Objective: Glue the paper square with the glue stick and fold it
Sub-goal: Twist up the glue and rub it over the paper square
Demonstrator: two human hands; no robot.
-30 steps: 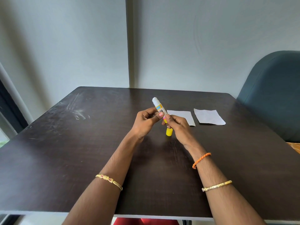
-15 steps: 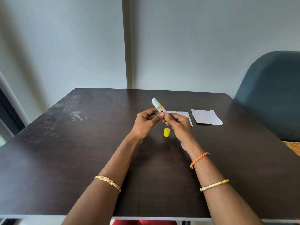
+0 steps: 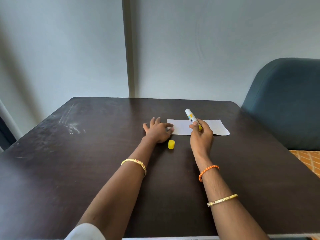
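A white glue stick (image 3: 190, 115) with a yellow base is gripped in my right hand (image 3: 201, 136), its white end tilted up and away, just above the white paper (image 3: 181, 127) on the dark table (image 3: 86, 161). Its yellow cap (image 3: 171, 144) stands on the table between my hands. My left hand (image 3: 156, 131) lies flat with spread fingers, and its fingertips touch the paper's left edge. A second white paper (image 3: 219, 127) lies to the right. My right hand hides where the two sheets meet.
A dark blue-green chair (image 3: 285, 104) stands at the table's right side. A grey wall rises just behind the far table edge. Pale scuff marks show on the table's far left.
My left hand let go of the glue stick and went down flat at the paper's edge. My right hand carried the stick to the right, over the paper. The cap stayed put.
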